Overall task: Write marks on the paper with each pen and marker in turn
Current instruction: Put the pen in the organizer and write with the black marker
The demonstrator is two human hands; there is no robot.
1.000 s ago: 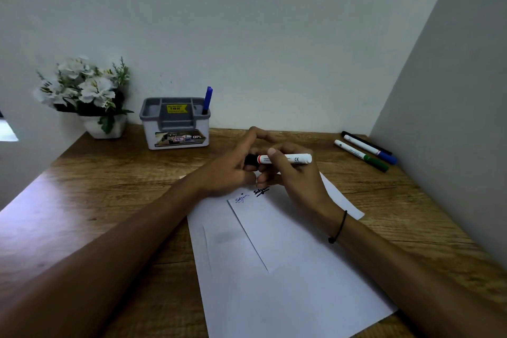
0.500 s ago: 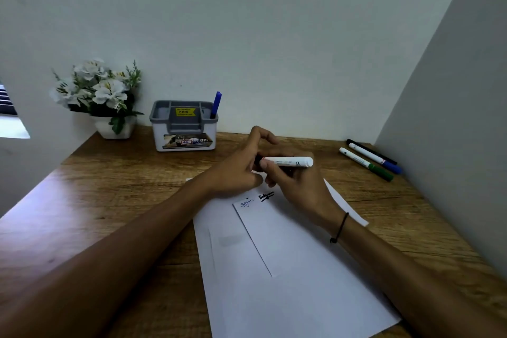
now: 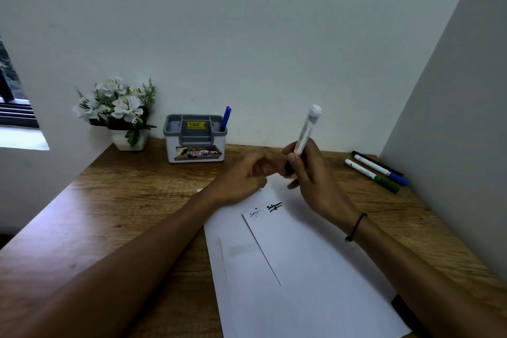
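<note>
You have one wooden desk [image 3: 131,200] bearing two overlapping white paper sheets [image 3: 288,269] with two scribbles, blue and black. Behind the paper: one grey plastic organiser [image 3: 194,140] holding one blue pen [image 3: 225,118]. Right of it lie three markers [image 3: 375,170]. Your right hand [image 3: 310,173] grips one white cylindrical marker [image 3: 306,130] upright; your left hand [image 3: 241,178] curls loosely beside it, its grip unclear.

Single head-worn view, forward and down over the desk [image 3: 115,200] toward its far wall edge, hands close below.
</note>
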